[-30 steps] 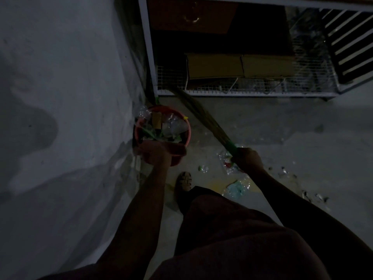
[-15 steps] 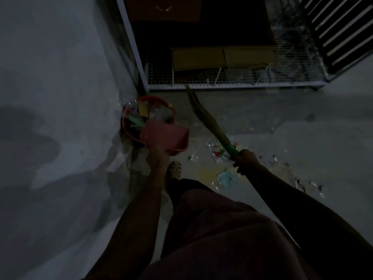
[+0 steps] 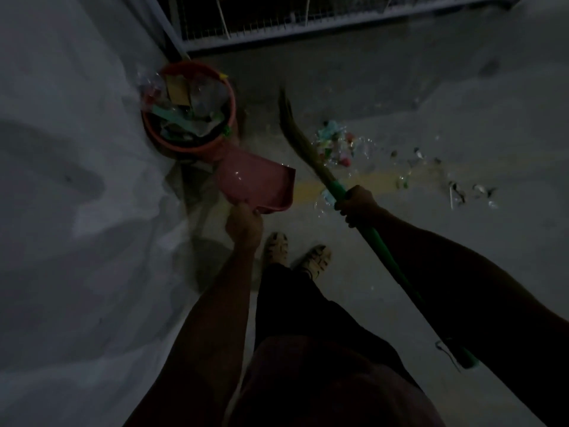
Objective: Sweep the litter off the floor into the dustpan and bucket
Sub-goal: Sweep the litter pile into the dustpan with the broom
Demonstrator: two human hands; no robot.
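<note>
A red bucket (image 3: 215, 146) packed with plastic wrappers and paper stands on the floor against the left wall. Just in front of it my left hand (image 3: 244, 224) grips the handle of a pink dustpan (image 3: 258, 177), which looks empty and is held off the floor with its mouth facing up. My right hand (image 3: 357, 206) is closed around the green handle of a grass broom (image 3: 300, 143), whose bristles point up towards the bucket's right side. A pile of colourful litter (image 3: 335, 143) lies on the floor right of the bristles, with smaller scraps (image 3: 458, 189) scattered further right.
A grey wall (image 3: 77, 149) runs down the left side. A white wire-mesh rack (image 3: 308, 29) stands along the far edge of the floor. My two feet in light sandals (image 3: 295, 252) stand between the dustpan and broom. A yellowish stain (image 3: 363, 181) marks the floor.
The dustpan has come away from over the bucket and swung down and to the right, now empty. The view has tilted down, showing both feet. The broom stays in my right hand.
</note>
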